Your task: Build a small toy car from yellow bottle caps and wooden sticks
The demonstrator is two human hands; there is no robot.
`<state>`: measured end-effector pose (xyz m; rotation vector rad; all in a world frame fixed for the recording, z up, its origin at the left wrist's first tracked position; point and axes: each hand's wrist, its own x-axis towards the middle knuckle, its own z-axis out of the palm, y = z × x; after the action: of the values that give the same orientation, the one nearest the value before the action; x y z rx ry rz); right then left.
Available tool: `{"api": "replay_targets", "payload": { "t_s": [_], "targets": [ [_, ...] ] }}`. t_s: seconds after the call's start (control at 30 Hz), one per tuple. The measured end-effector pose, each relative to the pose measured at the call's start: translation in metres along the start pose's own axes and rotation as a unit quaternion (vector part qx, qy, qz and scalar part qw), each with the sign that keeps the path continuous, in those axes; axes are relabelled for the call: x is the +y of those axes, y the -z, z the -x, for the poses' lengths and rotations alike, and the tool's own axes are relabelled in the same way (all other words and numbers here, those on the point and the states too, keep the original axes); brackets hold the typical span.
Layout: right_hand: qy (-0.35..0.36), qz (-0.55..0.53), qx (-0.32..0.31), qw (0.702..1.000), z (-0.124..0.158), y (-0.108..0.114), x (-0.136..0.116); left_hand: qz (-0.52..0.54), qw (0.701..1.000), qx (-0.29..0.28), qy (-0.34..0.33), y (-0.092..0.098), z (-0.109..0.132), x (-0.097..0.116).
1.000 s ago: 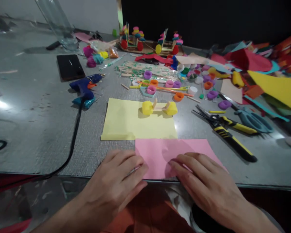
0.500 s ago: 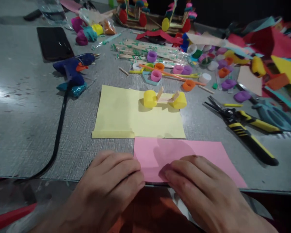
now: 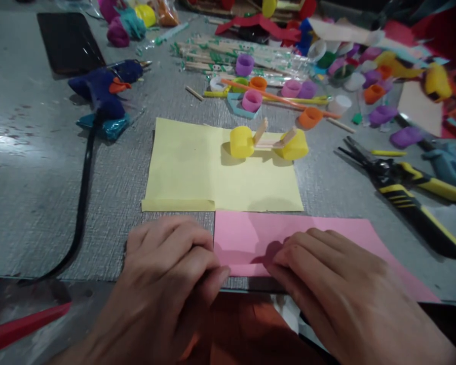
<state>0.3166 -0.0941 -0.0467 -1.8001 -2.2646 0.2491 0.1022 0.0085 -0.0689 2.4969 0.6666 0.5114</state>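
Left hand (image 3: 175,263), fingers closed on pink paper (image 3: 247,234) at its near left corner, right hand (image 3: 327,284), closed on the same folded edge, pink paper at table's (image 3: 30,177) near edge, yellow paper (image 3: 182,165) just beyond, pliers (image 3: 405,201) right, yellow caps (image 3: 241,142) joined by sticks (image 3: 260,135), glue gun (image 3: 99,91) left.

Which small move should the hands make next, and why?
Perhaps the right hand should press along the narrow strip to crease it: the near edge of the pink paper looks turned up, and the left hand is at its left end.
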Motion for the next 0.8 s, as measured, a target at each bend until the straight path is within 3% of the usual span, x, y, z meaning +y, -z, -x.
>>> {"api": "replay_targets", "payload": {
  "t_s": [0.17,0.8],
  "targets": [
    [0.010,0.020,-0.007,1.000,0.0000,0.0023,0.0000,-0.010,0.999,0.012,0.039,-0.0019,-0.0011,0.0063],
    [0.001,0.015,-0.019,1.000,-0.0038,-0.0004,0.0006,-0.022,0.999,-0.002,0.030,-0.0004,-0.0013,0.0056]
  ]
}}
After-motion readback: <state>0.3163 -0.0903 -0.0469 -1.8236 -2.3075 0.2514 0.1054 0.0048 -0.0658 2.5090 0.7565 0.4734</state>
